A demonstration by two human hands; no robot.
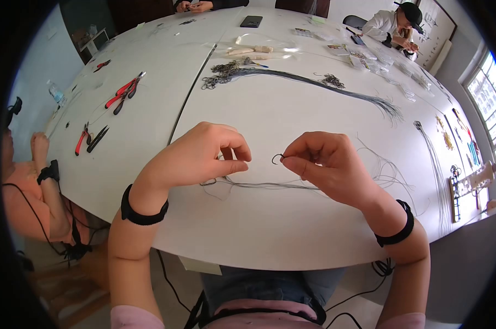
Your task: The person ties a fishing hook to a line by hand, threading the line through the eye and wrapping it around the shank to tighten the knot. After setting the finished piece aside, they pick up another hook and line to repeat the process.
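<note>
My right hand (327, 164) pinches a small dark fish hook (276, 159) between thumb and forefinger, its bend pointing left. My left hand (209, 156) is just left of the hook, fingers curved and a narrow gap between thumb and fingertips; no object shows in it. Below both hands, a bundle of thin fishing lines (270, 185) lies across the white table (248, 236), with dark hooks (208, 182) at its left end. Loose strands (390, 170) spread out beyond my right hand. Whether a line runs from the held hook cannot be made out.
Ahead lie a long dark line bundle (314, 85) and a hook pile (333, 80). Red-handled pliers (128, 92) and black tweezers (98, 139) are at left. Another line bundle (431, 153) lies right. Co-workers sit left (31, 186), far right (393, 24) and across.
</note>
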